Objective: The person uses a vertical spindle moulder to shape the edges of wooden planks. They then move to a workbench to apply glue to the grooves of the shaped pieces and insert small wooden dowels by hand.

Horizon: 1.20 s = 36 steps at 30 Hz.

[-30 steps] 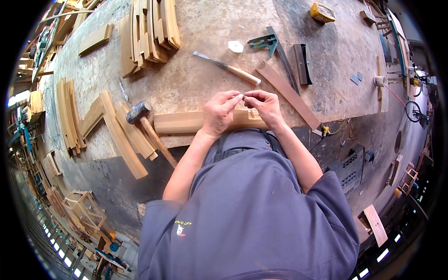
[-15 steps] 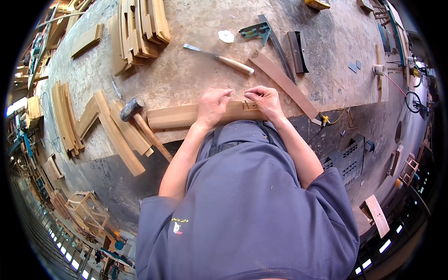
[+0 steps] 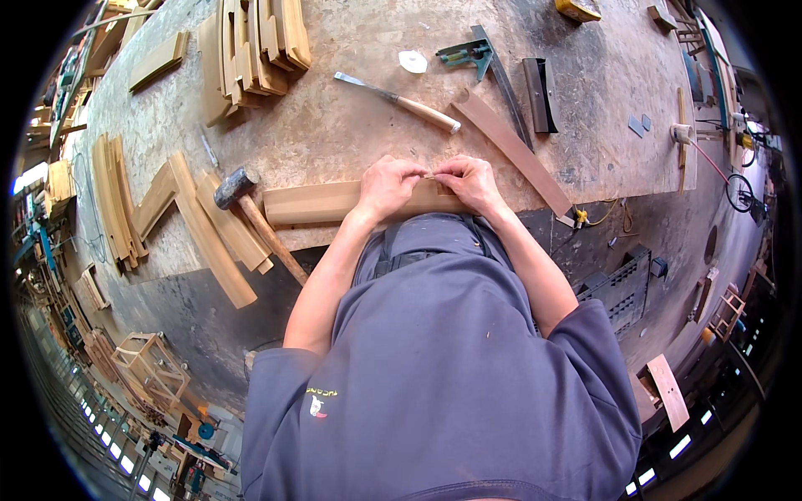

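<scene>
My left hand (image 3: 387,189) and my right hand (image 3: 474,183) meet fingertip to fingertip above a long wooden piece (image 3: 307,205) at the bench's near edge. Both hands are closed in a pinch. A tiny pale bit shows between the fingertips, too small to name. Under my right hand, a notch in the wooden piece is partly hidden. Beyond my hands lies a chisel (image 3: 424,113) with a wooden handle, its blade pointing left. To the left, a mallet (image 3: 237,189) rests with its handle toward me.
Wooden strips (image 3: 213,238) lie around the mallet, with a stack of shaped wood (image 3: 251,54) farther back. Right of the chisel are a brown flat board (image 3: 511,152), a combination square (image 3: 468,55) and a dark channel-shaped block (image 3: 541,96). A grey crate (image 3: 622,288) stands below the bench.
My fingertips have come together from a small gap, the right hand moving slightly left. The bench things have shifted a little in the picture with my head.
</scene>
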Tool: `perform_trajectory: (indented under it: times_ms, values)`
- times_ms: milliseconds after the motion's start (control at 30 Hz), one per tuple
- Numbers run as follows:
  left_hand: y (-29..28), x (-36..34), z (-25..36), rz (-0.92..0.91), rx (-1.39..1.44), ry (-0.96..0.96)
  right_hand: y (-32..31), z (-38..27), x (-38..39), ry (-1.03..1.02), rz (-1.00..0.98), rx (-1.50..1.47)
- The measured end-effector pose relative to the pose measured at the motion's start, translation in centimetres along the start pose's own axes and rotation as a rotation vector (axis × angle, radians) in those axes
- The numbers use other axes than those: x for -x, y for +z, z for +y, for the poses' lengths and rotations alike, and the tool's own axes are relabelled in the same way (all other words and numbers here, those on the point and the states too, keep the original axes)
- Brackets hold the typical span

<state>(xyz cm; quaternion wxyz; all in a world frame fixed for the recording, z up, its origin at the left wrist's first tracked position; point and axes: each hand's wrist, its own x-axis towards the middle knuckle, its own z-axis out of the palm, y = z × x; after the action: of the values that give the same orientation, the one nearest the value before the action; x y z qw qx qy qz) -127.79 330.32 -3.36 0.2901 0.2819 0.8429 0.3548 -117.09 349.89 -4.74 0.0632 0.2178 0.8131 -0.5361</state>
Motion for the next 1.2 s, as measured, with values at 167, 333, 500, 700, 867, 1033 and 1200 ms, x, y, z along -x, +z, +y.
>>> perform_trajectory:
  times_ms: [167,333,500,700,867,1033,1200]
  values:
    - [-0.3,-0.2,0.1,-0.049,-0.024,-0.042,-0.6,-0.6,-0.1,-0.024,-0.082,0.071]
    - [-1.0,-0.3,0.9,-0.093,-0.02,-0.067,-0.9,-0.6,-0.2,-0.041,-0.105,0.101]
    - [-0.5,-0.3,0.3,-0.062,-0.004,-0.05,-1.6,-2.2,-0.5,0.005,-0.186,0.172]
    - [-0.3,-0.5,0.3,-0.075,-0.019,-0.1,-1.2,-2.2,-1.0,0.041,-0.181,0.257]
    - [-0.1,-0.8,0.3,-0.069,0.01,-0.145,-1.3,-1.8,-1.0,0.025,-0.19,0.239]
    - [-0.2,-1.0,0.6,-0.1,0.036,-0.212,-1.9,-0.9,-0.2,0.051,0.003,0.135]
    - [-0.1,-1.1,0.8,-0.095,0.0,-0.218,-1.8,-2.3,1.3,-0.042,-0.044,0.397]
